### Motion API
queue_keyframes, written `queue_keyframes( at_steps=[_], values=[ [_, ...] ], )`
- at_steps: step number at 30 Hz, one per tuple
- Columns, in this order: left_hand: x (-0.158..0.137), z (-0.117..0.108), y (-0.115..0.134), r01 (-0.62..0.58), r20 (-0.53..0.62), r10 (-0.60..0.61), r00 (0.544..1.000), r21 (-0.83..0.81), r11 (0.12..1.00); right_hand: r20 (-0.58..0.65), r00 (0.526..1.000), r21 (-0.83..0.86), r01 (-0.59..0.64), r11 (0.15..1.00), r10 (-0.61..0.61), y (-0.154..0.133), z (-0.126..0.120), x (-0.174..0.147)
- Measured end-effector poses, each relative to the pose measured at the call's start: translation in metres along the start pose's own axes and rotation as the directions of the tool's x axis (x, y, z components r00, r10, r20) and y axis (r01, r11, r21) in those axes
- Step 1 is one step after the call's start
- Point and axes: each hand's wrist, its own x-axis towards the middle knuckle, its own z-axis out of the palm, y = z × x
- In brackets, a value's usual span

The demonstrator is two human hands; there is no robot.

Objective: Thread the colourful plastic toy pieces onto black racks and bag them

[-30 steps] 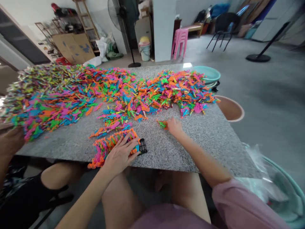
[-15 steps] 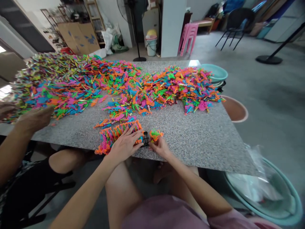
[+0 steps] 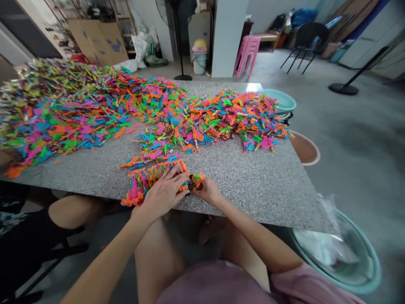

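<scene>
My left hand (image 3: 164, 191) lies with stretched fingers over a packed row of small colourful plastic pieces (image 3: 144, 181), its thumb along the near side. The row is orange, pink, green and blue, and stands at the table's near edge. My right hand (image 3: 207, 191) pinches an orange and green plastic piece (image 3: 198, 179) at the row's right end. Only a little of a black rack under the row shows between my hands. Whether the pinched piece touches the rack is hard to tell.
Loose plastic pieces (image 3: 218, 114) lie heaped across the granite table (image 3: 253, 185). At far left, a co-worker's hand (image 3: 8, 158) is beside the heap. A teal tub (image 3: 373, 261) with clear plastic bags stands off the right corner; a brown basin (image 3: 305, 148) is beyond the right edge.
My right hand has moved left with the orange and green piece, up to the row's end, covering most of the black rack. My left hand stays on the row. The co-worker's hand has shifted left.
</scene>
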Motion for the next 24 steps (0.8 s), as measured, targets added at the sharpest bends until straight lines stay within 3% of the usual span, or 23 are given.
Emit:
queue_keyframes(
  at_steps=[3, 7, 10, 13, 15, 17, 18, 20, 22, 24],
  values=[
    [-0.001, 0.002, -0.001, -0.009, -0.006, 0.009, 1.0, -0.005, 1.0, -0.01, 1.0, -0.002, 0.007, 1.0, -0.007, 0.004, -0.001, 0.001],
    [-0.001, 0.002, -0.001, 0.003, -0.016, -0.003, 1.0, -0.003, 1.0, 0.023, 0.997, -0.141, 0.073, 0.987, -0.07, -0.004, 0.001, 0.001],
    [0.002, -0.002, 0.002, 0.016, -0.03, -0.016, 0.999, 0.018, 1.0, 0.056, 0.997, -0.216, 0.057, 0.975, -0.046, -0.015, 0.011, -0.003],
    [0.006, -0.002, 0.008, 0.015, -0.044, -0.012, 0.999, 0.057, 0.998, 0.055, 0.996, -0.203, 0.073, 0.976, -0.063, -0.017, 0.019, -0.01],
    [0.008, 0.002, 0.01, 0.003, -0.078, 0.004, 0.997, 0.093, 0.996, 0.112, 0.984, -0.138, 0.15, 0.979, -0.135, -0.007, 0.013, -0.006],
    [0.007, 0.011, 0.007, -0.019, -0.138, 0.037, 0.99, 0.13, 0.991, 0.157, 0.974, -0.118, 0.185, 0.976, -0.165, 0.01, -0.01, 0.011],
    [0.006, 0.016, 0.004, -0.034, -0.16, 0.058, 0.985, 0.147, 0.989, 0.121, 0.983, -0.161, 0.154, 0.975, -0.136, 0.02, -0.028, 0.024],
    [0.004, 0.025, -0.003, -0.051, -0.21, 0.091, 0.973, 0.189, 0.981, -0.124, 0.992, -0.337, -0.052, 0.94, 0.011, 0.041, -0.071, 0.058],
    [0.003, 0.032, -0.009, -0.064, -0.24, 0.123, 0.963, 0.238, 0.969, -0.376, 0.918, -0.446, -0.3, 0.843, 0.128, 0.058, -0.111, 0.094],
    [0.002, 0.035, -0.013, -0.087, -0.254, 0.164, 0.953, 0.287, 0.954, -0.458, 0.875, -0.468, -0.389, 0.793, 0.159, 0.069, -0.137, 0.126]
  ],
)
